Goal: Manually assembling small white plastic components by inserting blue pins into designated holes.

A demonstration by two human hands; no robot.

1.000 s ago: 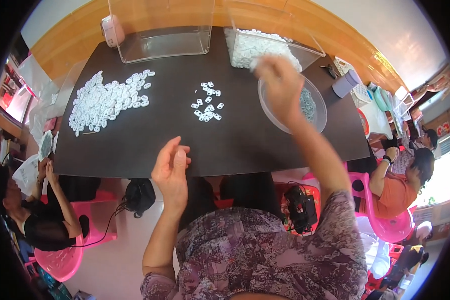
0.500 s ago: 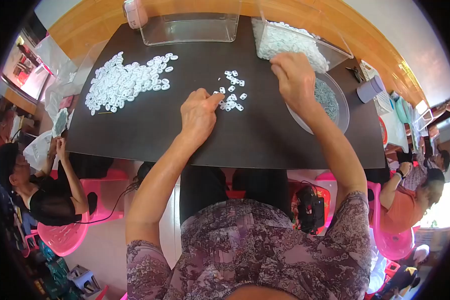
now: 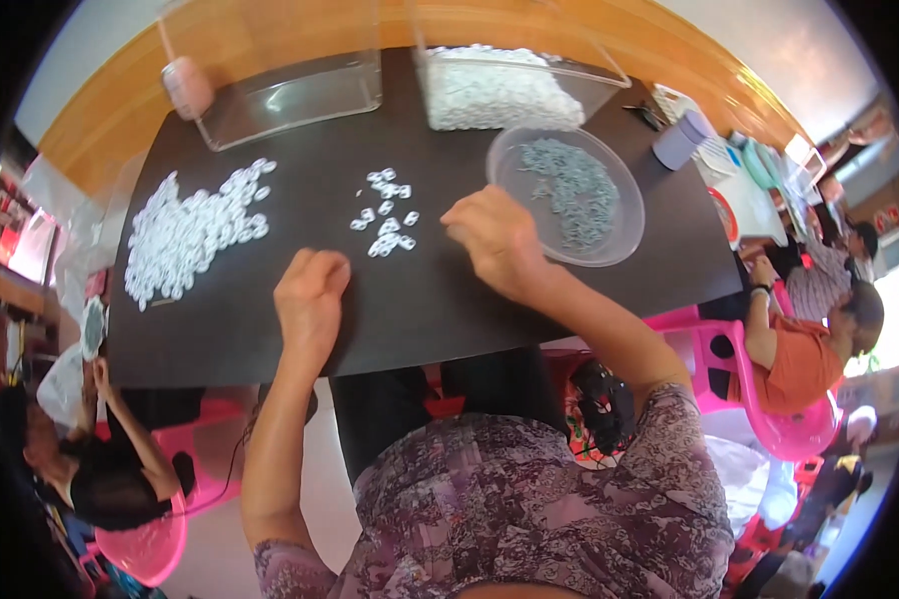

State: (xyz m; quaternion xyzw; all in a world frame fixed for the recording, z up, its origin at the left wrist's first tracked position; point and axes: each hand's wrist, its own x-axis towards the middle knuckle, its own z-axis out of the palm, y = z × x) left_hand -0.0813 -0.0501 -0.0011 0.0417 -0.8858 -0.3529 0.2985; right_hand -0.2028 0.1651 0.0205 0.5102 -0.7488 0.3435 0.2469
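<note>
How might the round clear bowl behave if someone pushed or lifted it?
The bowl would probably slide rather than tip: it looks broad and sits flat. Looking thin-walled, it may flex. The loose grey pieces inside would likely shift if it tilted.

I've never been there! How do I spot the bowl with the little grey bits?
Start with the big dark table and go to its right side, just past the person's right hand. There sits a shallow see-through bowl with small bluish-grey bits in it. It's round, unlike the boxy clear bin beyond it, which holds white pieces.
</note>
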